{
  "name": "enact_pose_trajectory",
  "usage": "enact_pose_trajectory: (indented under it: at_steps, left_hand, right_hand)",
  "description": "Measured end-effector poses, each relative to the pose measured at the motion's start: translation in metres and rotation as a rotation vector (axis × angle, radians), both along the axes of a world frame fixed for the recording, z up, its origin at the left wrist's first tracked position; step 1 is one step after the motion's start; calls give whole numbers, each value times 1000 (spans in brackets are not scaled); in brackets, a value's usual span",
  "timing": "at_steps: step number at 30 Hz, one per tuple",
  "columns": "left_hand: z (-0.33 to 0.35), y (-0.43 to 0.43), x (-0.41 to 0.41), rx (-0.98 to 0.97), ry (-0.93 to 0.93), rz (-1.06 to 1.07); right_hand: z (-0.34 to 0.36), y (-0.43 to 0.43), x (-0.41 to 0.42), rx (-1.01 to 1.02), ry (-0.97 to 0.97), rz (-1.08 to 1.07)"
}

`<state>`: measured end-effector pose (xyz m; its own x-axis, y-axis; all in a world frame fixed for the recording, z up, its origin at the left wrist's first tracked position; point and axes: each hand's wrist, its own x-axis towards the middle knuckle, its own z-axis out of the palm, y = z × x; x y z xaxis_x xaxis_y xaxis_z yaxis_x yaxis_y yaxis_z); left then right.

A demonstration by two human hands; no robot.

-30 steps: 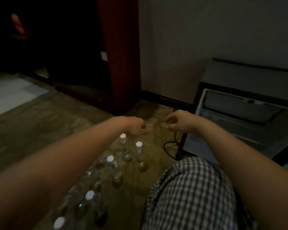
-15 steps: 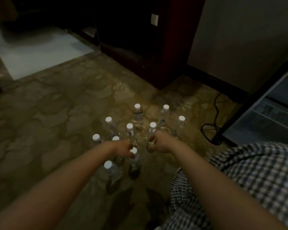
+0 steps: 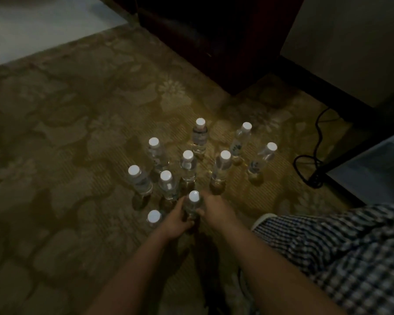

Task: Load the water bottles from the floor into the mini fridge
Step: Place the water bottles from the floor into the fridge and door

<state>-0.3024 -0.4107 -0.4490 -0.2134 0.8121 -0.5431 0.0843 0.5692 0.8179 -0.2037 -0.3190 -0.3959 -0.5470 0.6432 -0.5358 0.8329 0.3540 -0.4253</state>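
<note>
Both hands meet around one water bottle on the patterned carpet (image 3: 77,155). The left hand (image 3: 174,220) curls against its left side and the right hand (image 3: 214,209) wraps its right side, fingers bent round the clear body. That held bottle (image 3: 193,204) stands upright, nearest the person in the cluster. Ten bottles are there in all, each upright with a white cap on. The nine other bottles (image 3: 188,165) stand in loose rows beyond and to the left, one of them just beside the left wrist. How full they are I cannot tell in this dim light. One black cord (image 3: 305,165) loops on the carpet to the right, next to the mini fridge (image 3: 373,169). Only a pale corner of the fridge shows, and its contents cannot be seen. A knee in checked cloth (image 3: 339,246) sits below it, with a dark wooden cabinet (image 3: 237,42) behind.
</note>
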Motion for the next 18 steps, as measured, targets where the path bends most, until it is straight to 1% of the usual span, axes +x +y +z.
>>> enact_pose_trajectory:
  at_steps: [3, 6, 9, 13, 16, 18]
  left_hand:
    - [-18, -5, 7, 51, -23, 82]
    - [-28, -5, 14, -3, -49, 128]
    - [-27, -9, 20, -7, -51, 78]
    - [-28, -20, 21, -28, -48, 23]
    - [-19, -21, 24, 17, -50, 2]
    - [-14, -18, 22, 38, -58, -14]
  right_hand:
    - [-11, -6, -11, 12, 28, -67]
    - [-19, -8, -18, 10, 42, -112]
    - [-22, -7, -15, 22, 46, -117]
    - [-20, -5, -8, 9, 42, -61]
    - [-10, 2, -1, -20, 25, -21]
    - [-1, 13, 2, -34, -8, 61]
